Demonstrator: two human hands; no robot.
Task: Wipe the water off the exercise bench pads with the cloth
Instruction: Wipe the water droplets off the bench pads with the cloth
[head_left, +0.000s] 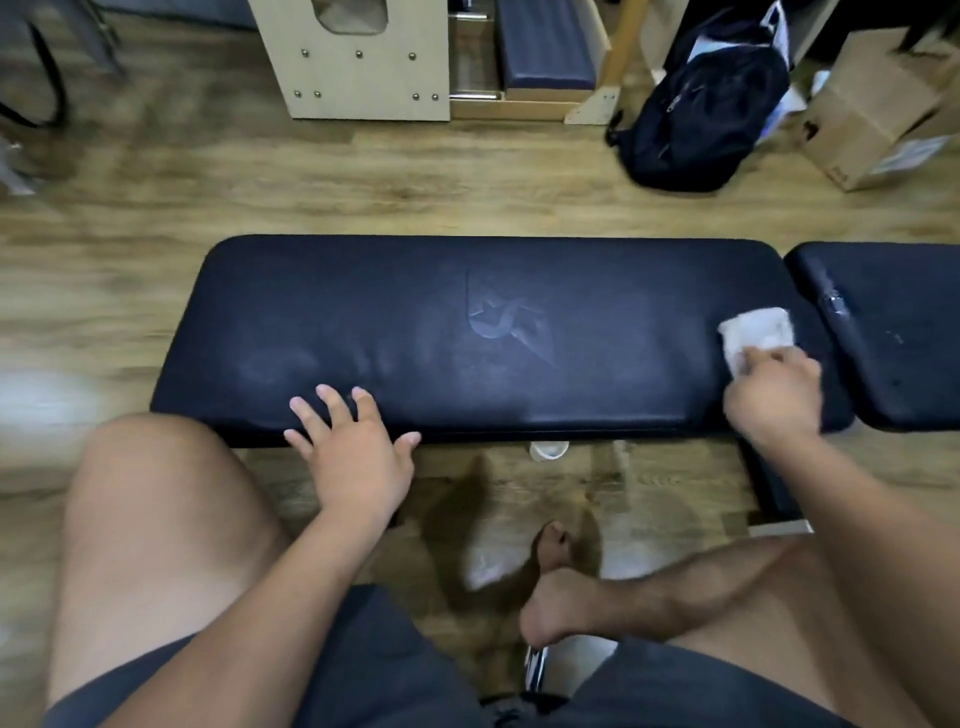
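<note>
Right hand (774, 395) grips cloth (756, 332), pressing it on the right end of the long pad (467, 338). Left hand (353, 447) lies flat, fingers spread, on that pad's near edge. Long pad looks mostly wiped, hazy smears only. Short pad (893, 353) shows droplets, probably not yet done.

Wood-plank floor (363, 192) ahead of me; pale wooden unit (363, 67) at 12 o'clock; black backpack (701, 114) at 1; cardboard box (872, 114) at 2.
</note>
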